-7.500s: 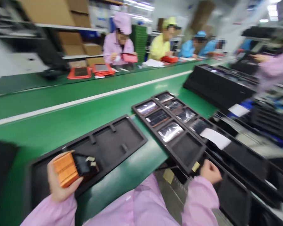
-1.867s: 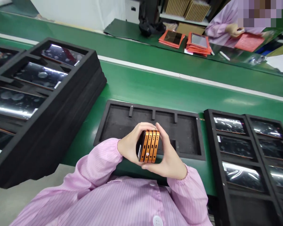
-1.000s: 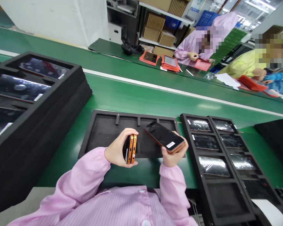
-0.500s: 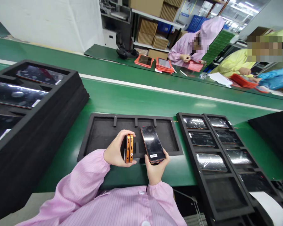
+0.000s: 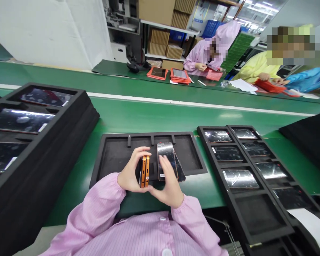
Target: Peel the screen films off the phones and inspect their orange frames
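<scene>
My left hand (image 5: 130, 173) grips two orange-framed phones (image 5: 144, 172) side by side, standing on end with their port edges toward me. My right hand (image 5: 169, 185) is open, its thumb near the bottom of those phones and its fingers raised in front of other phones. Those dark-screened phones (image 5: 165, 149) lie overlapped and fanned on the black foam tray (image 5: 117, 156); a white label shows at the lower corner of the top one. My right fingers hide part of its screen, and whether they touch it I cannot tell.
At left rises a tall stack of black foam trays (image 5: 69, 121) with phones in the top one. Two columns of trays (image 5: 240, 199) holding phones stand at right. Across the green bench (image 5: 138, 113), co-workers (image 5: 202, 57) sit by red sleeves (image 5: 180, 79).
My right hand has let go of the phone stack and moved left toward the phones in my left hand. The stack now lies fanned on the tray.
</scene>
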`<state>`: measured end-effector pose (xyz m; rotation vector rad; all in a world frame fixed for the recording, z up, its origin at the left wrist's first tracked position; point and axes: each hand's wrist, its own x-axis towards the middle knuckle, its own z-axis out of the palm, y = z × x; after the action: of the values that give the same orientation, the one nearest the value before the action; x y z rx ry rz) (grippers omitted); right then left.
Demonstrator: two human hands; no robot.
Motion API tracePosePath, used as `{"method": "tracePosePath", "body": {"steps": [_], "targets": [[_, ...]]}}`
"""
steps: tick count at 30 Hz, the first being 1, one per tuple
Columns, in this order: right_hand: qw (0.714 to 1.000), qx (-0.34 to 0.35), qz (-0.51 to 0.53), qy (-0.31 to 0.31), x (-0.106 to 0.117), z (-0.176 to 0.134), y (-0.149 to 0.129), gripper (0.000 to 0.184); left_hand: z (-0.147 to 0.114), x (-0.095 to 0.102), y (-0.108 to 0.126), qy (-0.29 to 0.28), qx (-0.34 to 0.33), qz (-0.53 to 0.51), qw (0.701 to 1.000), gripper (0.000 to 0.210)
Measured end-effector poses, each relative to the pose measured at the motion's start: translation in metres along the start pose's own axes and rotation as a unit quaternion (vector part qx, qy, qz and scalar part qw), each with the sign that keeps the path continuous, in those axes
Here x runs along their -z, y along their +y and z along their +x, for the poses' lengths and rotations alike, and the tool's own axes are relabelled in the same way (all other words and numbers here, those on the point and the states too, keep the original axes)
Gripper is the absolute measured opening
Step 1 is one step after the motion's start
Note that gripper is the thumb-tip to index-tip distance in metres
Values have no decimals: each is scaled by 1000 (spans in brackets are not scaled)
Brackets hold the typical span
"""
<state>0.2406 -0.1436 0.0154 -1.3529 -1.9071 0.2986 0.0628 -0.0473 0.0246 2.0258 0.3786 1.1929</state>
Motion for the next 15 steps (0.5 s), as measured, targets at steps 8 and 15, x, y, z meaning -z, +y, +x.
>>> {"method": "tracePosePath", "body": {"steps": [8, 15], "targets": [[967, -25, 226, -118, -28, 55, 11, 85, -3, 6, -7, -29, 26, -3, 999, 104], [963, -83, 255, -6, -1, 27, 2, 95, -15, 19, 18, 21, 22, 7, 1000, 81]]}}
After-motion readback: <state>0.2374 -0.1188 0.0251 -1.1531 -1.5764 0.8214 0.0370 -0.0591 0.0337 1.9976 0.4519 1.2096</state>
